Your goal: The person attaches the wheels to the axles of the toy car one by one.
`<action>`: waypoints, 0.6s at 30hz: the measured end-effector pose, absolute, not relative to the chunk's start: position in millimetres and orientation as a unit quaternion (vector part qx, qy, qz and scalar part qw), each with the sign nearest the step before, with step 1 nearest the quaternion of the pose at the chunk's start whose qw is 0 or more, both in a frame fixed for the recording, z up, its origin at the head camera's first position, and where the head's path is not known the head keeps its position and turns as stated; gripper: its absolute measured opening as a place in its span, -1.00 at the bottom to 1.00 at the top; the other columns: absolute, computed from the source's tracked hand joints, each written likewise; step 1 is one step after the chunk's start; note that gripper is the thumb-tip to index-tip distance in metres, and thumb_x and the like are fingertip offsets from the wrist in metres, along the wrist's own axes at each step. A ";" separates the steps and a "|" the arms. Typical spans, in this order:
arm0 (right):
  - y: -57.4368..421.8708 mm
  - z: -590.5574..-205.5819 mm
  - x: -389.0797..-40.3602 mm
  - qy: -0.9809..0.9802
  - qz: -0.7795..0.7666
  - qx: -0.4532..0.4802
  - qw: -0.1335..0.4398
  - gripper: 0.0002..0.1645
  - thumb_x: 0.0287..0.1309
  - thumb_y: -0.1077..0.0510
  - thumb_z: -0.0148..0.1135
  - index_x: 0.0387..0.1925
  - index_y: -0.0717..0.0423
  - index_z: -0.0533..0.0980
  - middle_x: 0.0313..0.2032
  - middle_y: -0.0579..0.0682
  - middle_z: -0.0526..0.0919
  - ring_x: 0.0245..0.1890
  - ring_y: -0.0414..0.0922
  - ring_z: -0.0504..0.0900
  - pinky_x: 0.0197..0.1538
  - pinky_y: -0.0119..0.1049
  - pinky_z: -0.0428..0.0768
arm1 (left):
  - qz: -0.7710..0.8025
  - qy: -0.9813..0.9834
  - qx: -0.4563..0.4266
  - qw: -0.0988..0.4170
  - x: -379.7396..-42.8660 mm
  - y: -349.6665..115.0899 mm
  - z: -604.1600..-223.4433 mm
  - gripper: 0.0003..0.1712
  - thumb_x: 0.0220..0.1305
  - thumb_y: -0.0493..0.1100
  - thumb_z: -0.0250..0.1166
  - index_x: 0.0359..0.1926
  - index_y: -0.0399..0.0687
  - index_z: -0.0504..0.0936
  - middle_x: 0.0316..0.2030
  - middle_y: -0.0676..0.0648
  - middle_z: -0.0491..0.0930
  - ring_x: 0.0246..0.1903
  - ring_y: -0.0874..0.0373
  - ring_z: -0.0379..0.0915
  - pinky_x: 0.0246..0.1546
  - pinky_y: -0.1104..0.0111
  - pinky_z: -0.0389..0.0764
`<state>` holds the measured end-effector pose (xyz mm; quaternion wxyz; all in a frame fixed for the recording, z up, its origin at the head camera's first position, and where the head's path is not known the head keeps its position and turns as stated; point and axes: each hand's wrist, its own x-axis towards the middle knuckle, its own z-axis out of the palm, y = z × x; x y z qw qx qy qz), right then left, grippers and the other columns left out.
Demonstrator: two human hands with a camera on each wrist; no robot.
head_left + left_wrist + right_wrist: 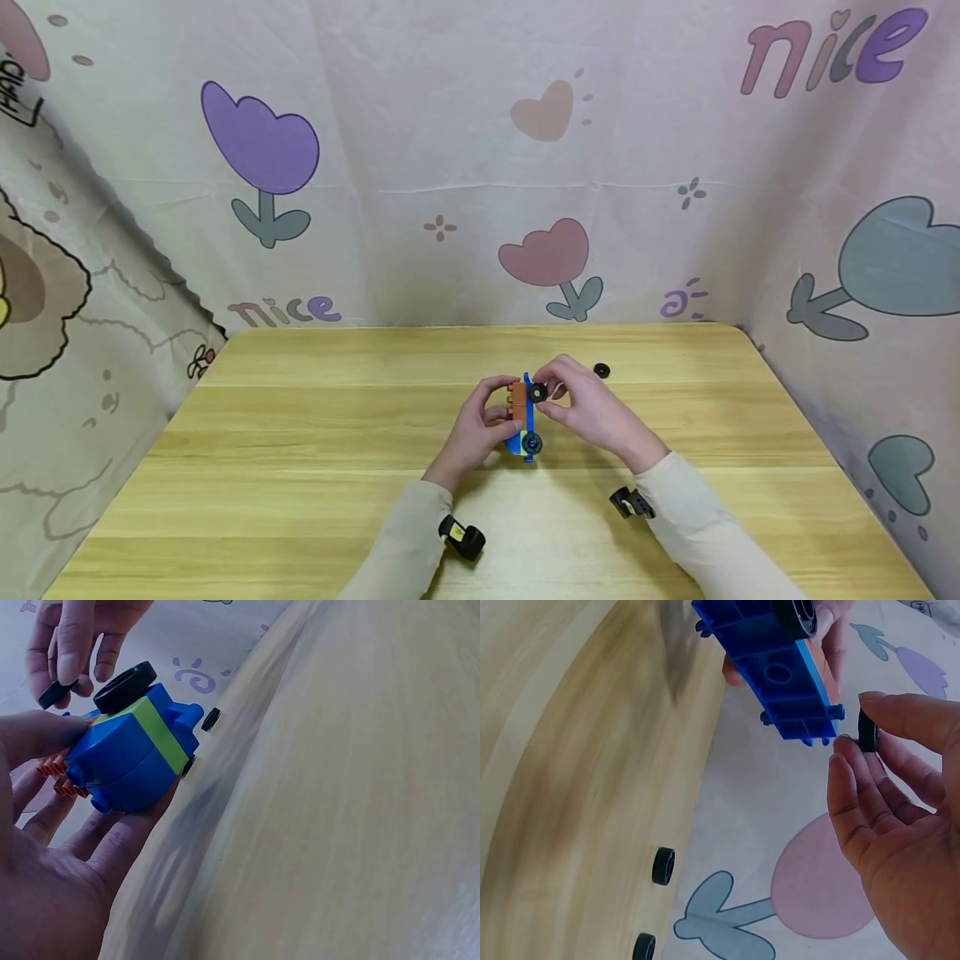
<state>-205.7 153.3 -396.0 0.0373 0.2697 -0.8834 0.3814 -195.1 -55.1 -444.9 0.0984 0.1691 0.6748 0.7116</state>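
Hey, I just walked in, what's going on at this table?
A person's left hand holds a blue and orange toy vehicle above the table. Their right hand pinches a black wheel close to a bare peg on the vehicle's blue base, just apart from it. A mounted wheel sits on that same side, and two loose wheels stand on the tabletop.
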 end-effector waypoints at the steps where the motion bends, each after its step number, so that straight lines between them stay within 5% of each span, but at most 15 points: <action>1: 151.7 -396.2 -205.9 -0.883 0.382 0.269 0.037 -0.64 0.10 0.34 0.40 -0.06 0.14 0.52 -0.15 -0.08 0.51 -0.21 -0.12 0.56 -0.07 -0.07 0.60 | 0.711 0.675 0.169 0.101 -193.3 -55.4 -440.6 -0.29 0.24 -0.50 0.25 0.37 -0.17 0.26 0.25 -0.32 0.30 -0.08 -0.12 0.56 -0.05 0.19 0.59; 10: 144.6 -399.2 -207.5 -0.883 0.385 0.265 0.033 -0.66 0.10 0.32 0.42 -0.10 0.14 0.50 -0.19 -0.09 0.49 -0.21 -0.07 0.56 -0.10 -0.11 0.61 | 0.710 0.674 0.173 0.107 -196.3 -57.4 -444.2 -0.29 0.22 -0.53 0.26 0.36 -0.22 0.24 0.27 -0.28 0.26 -0.11 -0.10 0.54 -0.09 0.28 0.58; 18: 143.1 -401.5 -208.2 -0.883 0.380 0.271 0.046 -0.65 0.08 0.31 0.43 -0.11 0.13 0.51 -0.18 -0.09 0.50 -0.22 -0.11 0.56 -0.12 -0.15 0.62 | 0.715 0.668 0.178 0.099 -204.2 -57.1 -463.7 -0.26 0.23 -0.48 0.28 0.37 -0.06 0.26 0.30 -0.17 0.26 -0.09 -0.06 0.55 -0.10 0.26 0.59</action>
